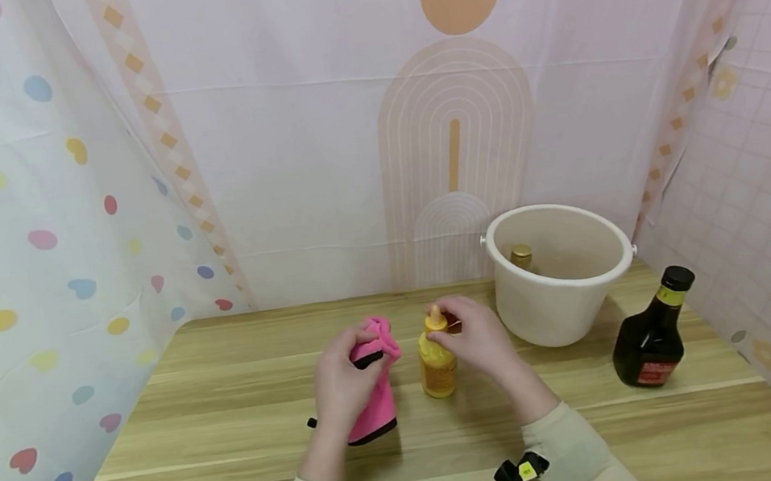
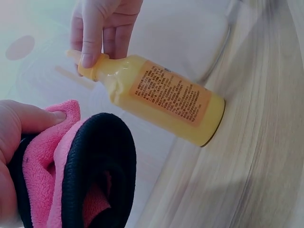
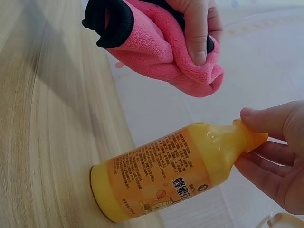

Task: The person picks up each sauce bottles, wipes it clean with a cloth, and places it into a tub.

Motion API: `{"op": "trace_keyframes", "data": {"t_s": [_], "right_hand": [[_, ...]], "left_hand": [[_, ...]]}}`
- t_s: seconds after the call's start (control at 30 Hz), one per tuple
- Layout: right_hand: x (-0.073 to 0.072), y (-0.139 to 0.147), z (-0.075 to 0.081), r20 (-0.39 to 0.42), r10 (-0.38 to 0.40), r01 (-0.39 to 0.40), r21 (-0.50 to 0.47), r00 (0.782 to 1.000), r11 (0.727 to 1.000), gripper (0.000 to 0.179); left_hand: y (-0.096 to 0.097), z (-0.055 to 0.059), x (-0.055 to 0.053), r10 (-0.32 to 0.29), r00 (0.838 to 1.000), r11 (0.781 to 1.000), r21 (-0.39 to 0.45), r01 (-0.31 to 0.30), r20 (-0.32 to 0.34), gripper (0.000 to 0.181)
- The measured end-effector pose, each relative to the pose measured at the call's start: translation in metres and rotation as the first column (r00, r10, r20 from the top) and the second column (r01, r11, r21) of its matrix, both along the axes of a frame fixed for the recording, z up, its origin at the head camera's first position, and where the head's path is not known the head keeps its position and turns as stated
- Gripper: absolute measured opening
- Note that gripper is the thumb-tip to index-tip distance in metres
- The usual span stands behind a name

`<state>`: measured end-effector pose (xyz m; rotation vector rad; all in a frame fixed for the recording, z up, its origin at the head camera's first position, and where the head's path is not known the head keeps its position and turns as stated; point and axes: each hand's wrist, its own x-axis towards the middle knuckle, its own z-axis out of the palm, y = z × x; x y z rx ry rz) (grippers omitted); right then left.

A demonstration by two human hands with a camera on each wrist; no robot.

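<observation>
My left hand (image 1: 347, 380) grips a bunched pink cloth (image 1: 376, 406) with black edging, its thumb pressed into the fold in the left wrist view. Just right of it, my right hand (image 1: 474, 334) pinches the neck of a yellow squeeze bottle (image 1: 438, 370) with a pointed orange nozzle. An orange label (image 3: 156, 173) with printed text and a cartoon figure covers the bottle's side. The bottle looks upright over the wooden table; whether its base touches the wood I cannot tell. Cloth and bottle are apart.
A white bucket (image 1: 545, 317) stands at the back right, and a gold-capped bottle (image 1: 522, 257) shows inside it. Further right is a dark sauce bottle (image 1: 650, 340) with a black cap. Patterned curtains (image 1: 302, 162) hang behind and beside the wooden table (image 1: 234, 423).
</observation>
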<state>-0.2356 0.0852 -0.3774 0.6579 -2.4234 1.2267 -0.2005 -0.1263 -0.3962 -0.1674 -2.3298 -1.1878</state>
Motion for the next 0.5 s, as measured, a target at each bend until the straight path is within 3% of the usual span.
{"op": "trace_keyframes", "data": {"t_s": [0.23,0.5], "right_hand": [[0.004,0.008,0.002,0.048,0.001,0.0,-0.019,0.999,1.0,0.024],[0.006,0.027,0.025,-0.031,0.085,-0.088,-0.09,0.996,0.992,0.022]], "left_hand": [[0.003,0.0,0.002,-0.017,1.0,0.999,0.05,0.016,0.016,0.03],[0.01,0.002,0.001,-0.008,1.0,0.99,0.142,0.009,-0.01,0.029]]}}
